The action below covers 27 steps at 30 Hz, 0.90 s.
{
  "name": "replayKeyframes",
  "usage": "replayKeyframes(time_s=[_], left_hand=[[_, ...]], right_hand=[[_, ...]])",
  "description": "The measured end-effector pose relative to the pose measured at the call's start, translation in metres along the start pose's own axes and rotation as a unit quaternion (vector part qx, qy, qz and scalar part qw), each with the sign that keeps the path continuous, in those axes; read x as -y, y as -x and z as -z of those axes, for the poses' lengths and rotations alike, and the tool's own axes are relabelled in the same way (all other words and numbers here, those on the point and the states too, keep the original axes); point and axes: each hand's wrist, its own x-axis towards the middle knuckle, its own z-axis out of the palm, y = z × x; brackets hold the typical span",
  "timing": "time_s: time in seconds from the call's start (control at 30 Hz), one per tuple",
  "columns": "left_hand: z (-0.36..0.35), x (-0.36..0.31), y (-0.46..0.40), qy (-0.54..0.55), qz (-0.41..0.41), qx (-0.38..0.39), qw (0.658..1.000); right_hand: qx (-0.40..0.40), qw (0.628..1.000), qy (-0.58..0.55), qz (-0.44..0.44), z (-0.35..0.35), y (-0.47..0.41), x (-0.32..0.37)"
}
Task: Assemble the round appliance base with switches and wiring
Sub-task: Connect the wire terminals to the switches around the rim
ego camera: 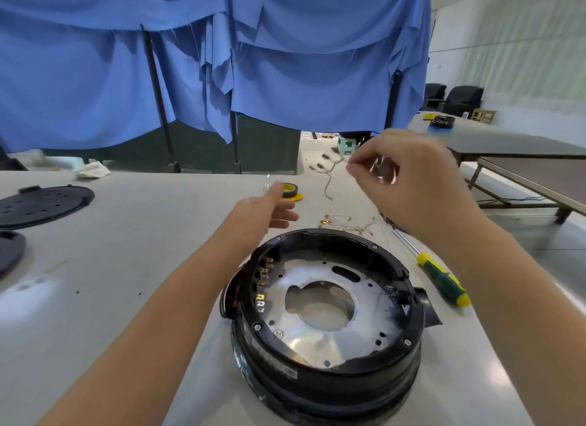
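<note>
The round black appliance base [329, 371] sits on the white table in front of me, open side up, with a silver metal plate inside and switch terminals [263, 283] along its left inner wall. My right hand [409, 184] is raised above and behind the base and pinches a thin wire harness [329, 168] with small connectors that dangles to the left, blurred. My left hand [269, 210] hovers over the table just behind the base, fingers loosely extended, holding nothing. A second bundle of wires with brass terminals [345, 224] lies on the table behind the base.
A yellow-green screwdriver [444, 279] lies right of the base. A roll of yellow tape [290, 189] stands behind my left hand. A black perforated lid [41, 205] and another black part [9, 248] lie at far left. Blue cloth hangs behind; another table stands at right.
</note>
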Motion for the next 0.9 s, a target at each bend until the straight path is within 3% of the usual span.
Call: replayKeyframes(time_s=[0.1,0.23,0.37,0.5,0.6,0.77,0.9], left_hand=[[0.002,-0.011,0.004,0.088,0.047,0.080,0.992],[0.000,-0.010,0.008,0.157,0.067,0.149,0.974],[0.006,-0.002,0.007,0.117,0.034,0.184,0.975],[0.011,0.003,0.008,0.070,0.020,0.219,0.973],[0.016,0.004,0.008,0.057,0.022,0.248,0.967],[0.024,0.001,0.012,-0.002,0.020,0.281,0.960],[0.024,-0.003,0.015,-0.055,0.007,0.294,0.954]], right_hand=[[0.064,0.997,-0.001,0.053,0.001,0.013,0.022],[0.190,0.980,0.001,0.053,-0.002,0.025,0.042],[0.304,0.950,-0.066,0.012,-0.001,0.030,0.044],[0.364,0.916,-0.162,-0.050,0.000,0.032,0.036],[0.366,0.905,-0.203,-0.076,-0.001,0.030,0.028],[0.282,0.942,-0.147,-0.111,-0.008,0.029,0.011],[0.274,0.943,-0.123,-0.144,-0.020,0.031,0.006]])
